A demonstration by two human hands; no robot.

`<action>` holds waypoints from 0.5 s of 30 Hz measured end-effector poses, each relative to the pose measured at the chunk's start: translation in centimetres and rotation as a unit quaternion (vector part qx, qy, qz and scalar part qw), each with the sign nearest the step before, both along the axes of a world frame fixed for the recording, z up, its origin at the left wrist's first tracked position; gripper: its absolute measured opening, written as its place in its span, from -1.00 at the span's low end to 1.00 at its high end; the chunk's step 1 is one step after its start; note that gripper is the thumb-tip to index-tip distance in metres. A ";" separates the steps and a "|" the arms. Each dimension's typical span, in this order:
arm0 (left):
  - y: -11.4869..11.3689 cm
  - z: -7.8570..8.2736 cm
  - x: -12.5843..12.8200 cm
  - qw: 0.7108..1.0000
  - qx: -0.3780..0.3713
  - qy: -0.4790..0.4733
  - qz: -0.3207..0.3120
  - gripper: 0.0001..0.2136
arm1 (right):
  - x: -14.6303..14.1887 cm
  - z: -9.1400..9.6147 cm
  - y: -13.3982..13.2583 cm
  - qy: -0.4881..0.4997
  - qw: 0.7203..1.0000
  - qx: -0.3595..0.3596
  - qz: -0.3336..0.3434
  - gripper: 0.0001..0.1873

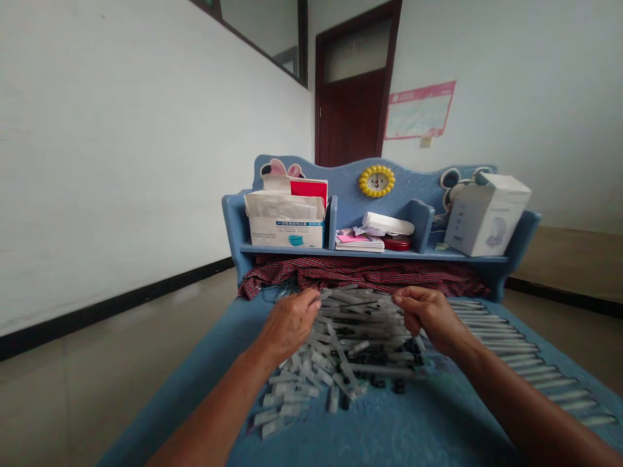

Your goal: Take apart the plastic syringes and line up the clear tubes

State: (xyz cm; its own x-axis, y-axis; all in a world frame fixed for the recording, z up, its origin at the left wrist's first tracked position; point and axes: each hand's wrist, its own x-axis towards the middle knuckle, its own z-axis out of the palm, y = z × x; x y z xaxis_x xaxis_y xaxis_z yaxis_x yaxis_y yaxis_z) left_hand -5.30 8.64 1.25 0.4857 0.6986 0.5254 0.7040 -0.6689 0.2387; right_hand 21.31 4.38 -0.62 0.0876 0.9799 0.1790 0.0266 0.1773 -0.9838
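Note:
My left hand (pixel 291 322) is closed in a pinch above the left side of a heap of clear plastic pen barrels (pixel 348 363). My right hand (pixel 431 312) pinches with thumb and forefinger over the heap's right side. What each hand holds is too thin and blurred to make out. Between the hands lie long translucent tubes and a thin dark stick (pixel 357 303). Short frosted pen caps (pixel 287 410) are scattered at the near left of the heap. Small black plugs (pixel 399 387) lie at its near right.
A row of finished-looking pens (pixel 540 373) lies along the right of the blue table (pixel 389 434). Behind are a checked red cloth (pixel 370 274) and a shelf with a mask box (pixel 287 224), papers (pixel 360 243) and a white carton (pixel 487 217).

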 end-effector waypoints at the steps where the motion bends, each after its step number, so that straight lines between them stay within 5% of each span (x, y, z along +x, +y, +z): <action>1: -0.1 0.1 0.1 1.000 0.002 -0.003 -0.009 -0.82 | 0.2 0.0 -0.1 0.012 1.000 -0.001 0.004 -0.77; 15: -0.5 0.2 0.8 0.999 0.017 0.009 -0.042 -0.76 | 1.3 0.4 -0.2 0.059 0.998 0.006 0.031 -0.76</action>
